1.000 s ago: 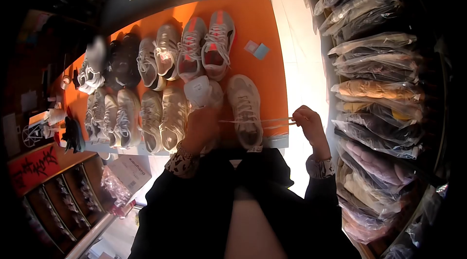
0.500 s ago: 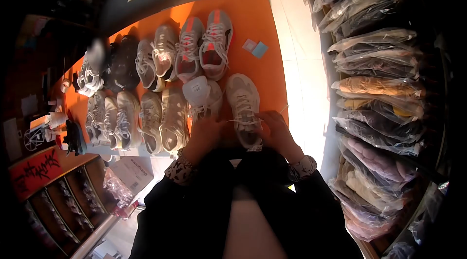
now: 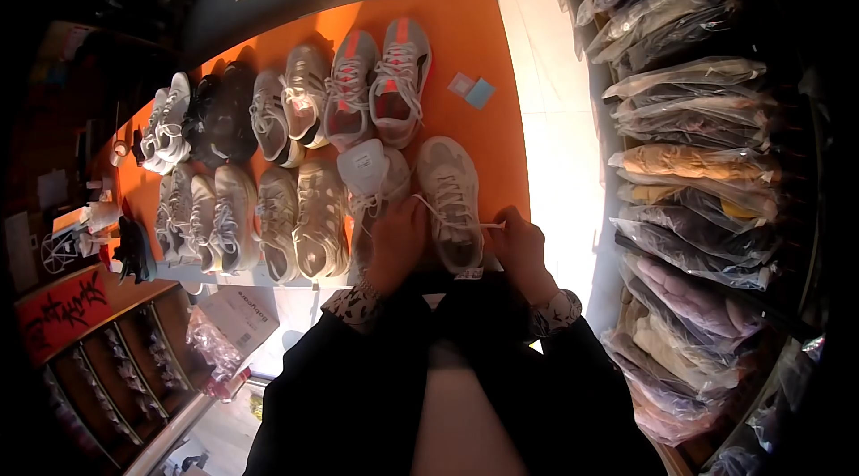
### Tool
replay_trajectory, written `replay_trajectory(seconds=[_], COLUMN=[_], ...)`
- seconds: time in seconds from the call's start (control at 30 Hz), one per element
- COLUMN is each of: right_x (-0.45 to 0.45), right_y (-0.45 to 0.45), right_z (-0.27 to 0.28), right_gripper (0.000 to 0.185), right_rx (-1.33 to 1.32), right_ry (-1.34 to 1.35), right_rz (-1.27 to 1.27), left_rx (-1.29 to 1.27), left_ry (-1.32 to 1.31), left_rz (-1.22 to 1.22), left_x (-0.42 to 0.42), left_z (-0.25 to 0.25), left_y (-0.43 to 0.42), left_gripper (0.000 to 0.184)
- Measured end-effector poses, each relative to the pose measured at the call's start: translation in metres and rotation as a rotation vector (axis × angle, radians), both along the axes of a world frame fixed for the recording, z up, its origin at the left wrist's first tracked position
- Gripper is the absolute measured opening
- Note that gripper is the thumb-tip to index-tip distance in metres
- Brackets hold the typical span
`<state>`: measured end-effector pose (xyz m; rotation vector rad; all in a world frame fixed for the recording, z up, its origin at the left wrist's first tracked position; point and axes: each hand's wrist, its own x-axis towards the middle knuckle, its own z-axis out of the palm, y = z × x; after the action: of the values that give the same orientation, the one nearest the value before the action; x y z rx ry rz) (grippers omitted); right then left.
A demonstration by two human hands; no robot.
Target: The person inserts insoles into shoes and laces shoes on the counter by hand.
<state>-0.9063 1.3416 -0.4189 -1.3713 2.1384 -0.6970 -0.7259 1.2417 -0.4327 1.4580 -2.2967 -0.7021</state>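
A light grey and white sneaker (image 3: 449,174) stands on the orange tabletop (image 3: 497,140) in front of me, its toe pointing away. Its white laces spread out to both sides. At its right, my right hand (image 3: 521,248) pinches one lace end, pulled out sideways from the shoe. My left hand (image 3: 398,242) is closed on the other lace at the shoe's left side. Partly hidden behind my left hand is a similar sneaker (image 3: 395,179), with a white rounded piece (image 3: 361,167) bearing small print resting on it.
Left of these stand cream sneakers (image 3: 319,208), with grey and orange sneakers (image 3: 400,73) and dark shoes (image 3: 234,109) behind. Two small cards (image 3: 480,93) lie at the right. Plastic-wrapped clothes (image 3: 698,163) hang along the right side. A cardboard box (image 3: 237,315) sits below left.
My hands have moved apart from over the shoe's opening to either side of it, drawing the laces outward. A pale blurred shape over the far-left shoes is gone.
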Motion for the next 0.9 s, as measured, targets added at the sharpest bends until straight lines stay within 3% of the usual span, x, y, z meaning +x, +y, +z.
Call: replay_trajectory(seconds=[0.03,0.07,0.1,0.17,0.23,0.27,0.33,0.53,0.6,0.67,0.7,0.9], right_x=[-0.004,-0.007,-0.009,-0.010,0.002,0.006,0.009,0.004,-0.002,-0.007,-0.006,-0.009], right_y=[-0.003,-0.008,-0.012,-0.018,-0.023,-0.024,-0.020,-0.023,-0.027,-0.030,-0.031,-0.035], right_z=[-0.009,-0.010,-0.011,-0.009,-0.009,-0.009,-0.025,-0.012,-0.003,0.001,-0.003,-0.010], right_gripper=[0.011,0.012,0.012,0.012,0.016,0.023,0.028,0.035,0.035,0.027,0.027,0.014], right_rx=[-0.012,-0.025,-0.025,0.286,0.173,0.065,-0.007,-0.124,-0.102,-0.007,-0.007,-0.087], right_ry=[-0.184,-0.368,-0.369,-0.982,-0.994,-1.002,-0.977,-0.845,-0.826,-1.099,-1.099,-0.802], right_rz=[-0.069,-0.139,-0.139,-0.203,-0.166,-0.126,-0.040,0.267,0.316,0.222,0.223,0.311], left_rx=[-0.002,-0.002,0.058,0.118,0.365,0.365,0.880,1.231,1.139,1.048,1.023,0.880], left_ry=[0.188,0.187,0.271,0.354,0.529,0.528,0.388,0.562,0.532,0.497,0.452,0.311], left_rz=[0.058,0.058,0.082,0.102,0.025,0.024,0.101,0.153,0.063,-0.026,-0.072,-0.247], left_x=[-0.002,-0.004,-0.005,-0.005,-0.004,-0.003,-0.001,-0.002,-0.002,-0.004,-0.006,-0.005], left_z=[-0.001,0.000,0.002,0.002,-0.002,0.001,0.006,-0.003,-0.009,-0.006,-0.001,0.016], left_y=[-0.001,0.001,0.001,0.002,0.002,0.001,0.000,-0.002,-0.005,-0.009,-0.010,-0.019], left_gripper=[0.012,0.012,0.013,0.016,0.019,0.019,0.021,0.026,0.026,0.027,0.026,0.021])
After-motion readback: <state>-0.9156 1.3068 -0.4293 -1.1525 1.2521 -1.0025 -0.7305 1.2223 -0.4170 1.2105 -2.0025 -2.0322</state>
